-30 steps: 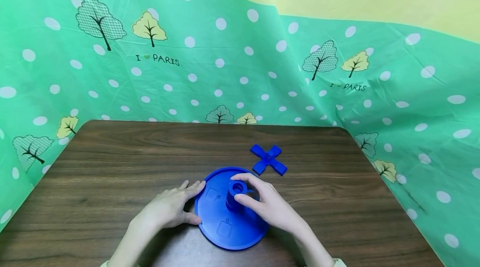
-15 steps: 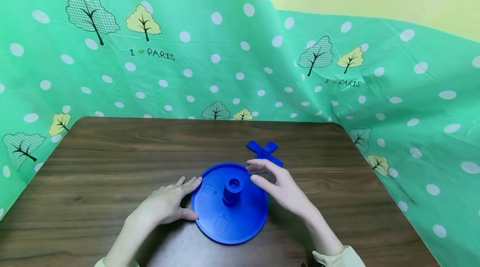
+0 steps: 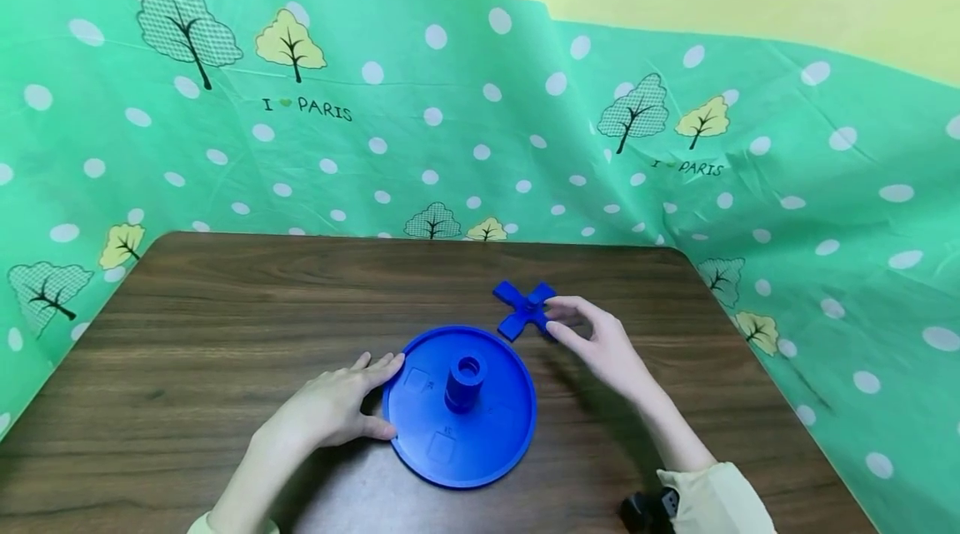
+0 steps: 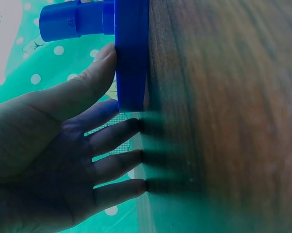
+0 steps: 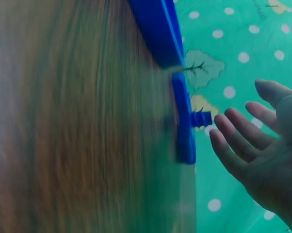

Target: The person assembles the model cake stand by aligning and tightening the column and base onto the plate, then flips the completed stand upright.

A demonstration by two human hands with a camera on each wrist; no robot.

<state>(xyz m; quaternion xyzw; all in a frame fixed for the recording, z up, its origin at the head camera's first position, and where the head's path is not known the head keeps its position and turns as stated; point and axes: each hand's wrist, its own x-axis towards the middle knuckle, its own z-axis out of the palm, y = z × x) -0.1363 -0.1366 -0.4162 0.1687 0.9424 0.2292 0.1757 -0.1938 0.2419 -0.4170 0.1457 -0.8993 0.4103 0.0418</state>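
Observation:
A round blue disc [image 3: 487,451] with a raised rim lies flat on the table. From its middle rises a short hollow blue post [image 3: 465,382], marked with a number in the left wrist view. My left hand [image 3: 330,405] rests at the disc's left side, thumb and forefinger touching the rim, the other fingers spread on the table. Farther back lies a blue cross-shaped piece [image 3: 517,323] with four arms and a ribbed peg [image 5: 202,119] standing up at its centre. Beside it hovers my right hand [image 3: 600,342], fingers extended and apart from the peg in the right wrist view.
A brown wood-grain table [image 3: 262,309] carries everything. Behind and at the sides hangs a green dotted cloth [image 3: 420,59] with printed trees. A small black device [image 3: 647,511] sits by the right sleeve [image 3: 716,496].
My right hand has let go of the post and moved back and to the right, over to the cross-shaped piece. The left hand stays at the disc's rim. The head view has shifted slightly.

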